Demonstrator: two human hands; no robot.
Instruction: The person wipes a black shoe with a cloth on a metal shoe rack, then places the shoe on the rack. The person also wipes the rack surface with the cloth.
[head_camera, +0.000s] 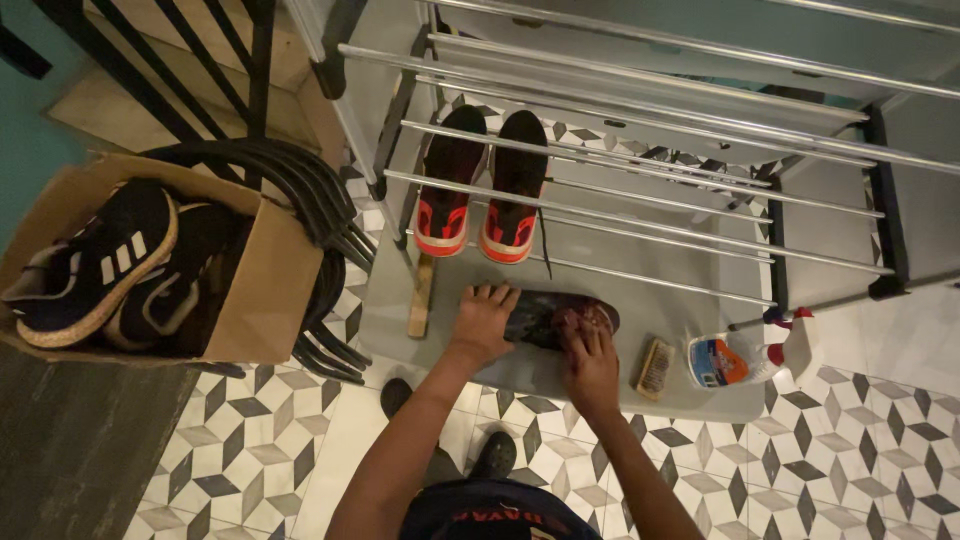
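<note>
L hand (484, 322) fingers spread, pinning dark shoe (548, 318) near counter (600, 390) front edge; R hand (592, 362) fingers together rubbing toe. Best: steady hold, short strokes.

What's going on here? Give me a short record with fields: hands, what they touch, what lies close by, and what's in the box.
left hand: left hand pressed flat on the heel end of a dark shoe
right hand: right hand on the toe end of the same shoe, fingers bent
surface: grey shelf under metal rails
close by: small brush; spray bottle lying on its side; wooden stick
on the rails: red-soled pair of shoes
box: cardboard box holding black sneakers
</note>
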